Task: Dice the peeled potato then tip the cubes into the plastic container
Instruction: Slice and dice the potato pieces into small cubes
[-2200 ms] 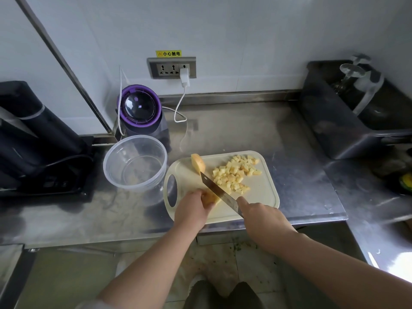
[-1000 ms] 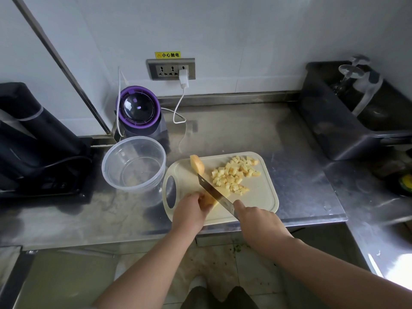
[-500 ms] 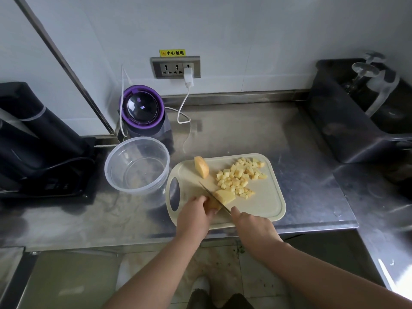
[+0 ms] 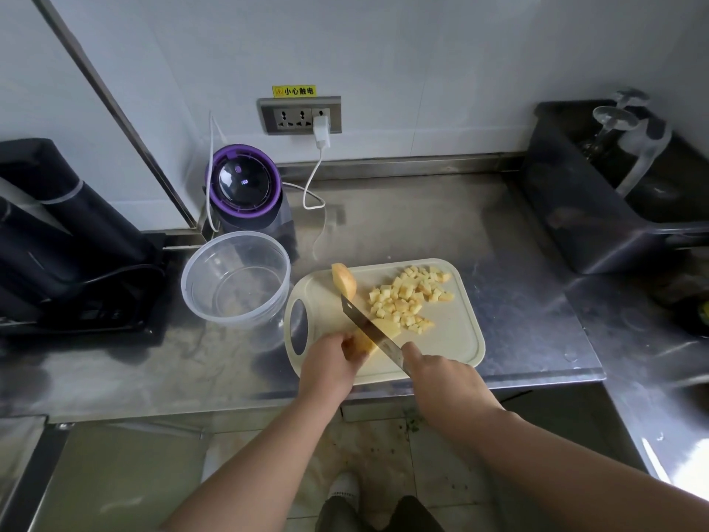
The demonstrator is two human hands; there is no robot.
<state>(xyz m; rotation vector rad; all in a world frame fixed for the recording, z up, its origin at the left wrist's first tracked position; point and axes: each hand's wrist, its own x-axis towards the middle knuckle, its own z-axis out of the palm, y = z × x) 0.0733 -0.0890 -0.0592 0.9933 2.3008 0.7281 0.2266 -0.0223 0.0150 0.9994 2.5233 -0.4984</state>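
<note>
Bare forearms, no sleeves; dark trousers [image 4: 406,514], a light shoe [image 4: 342,487].

Soft, even daylight lit the scene. The steel counter [image 4: 441,224] showed dull glare, brightest at lower right. Wide-angle distortion bent the edges; the wall [image 4: 422,51] looked slightly hazy.

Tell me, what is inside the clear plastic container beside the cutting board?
No potato cubes show inside the plastic container; only its clear bottom and the counter through it. The cubes lie on the cutting board. Nothing covers the inside.
</note>
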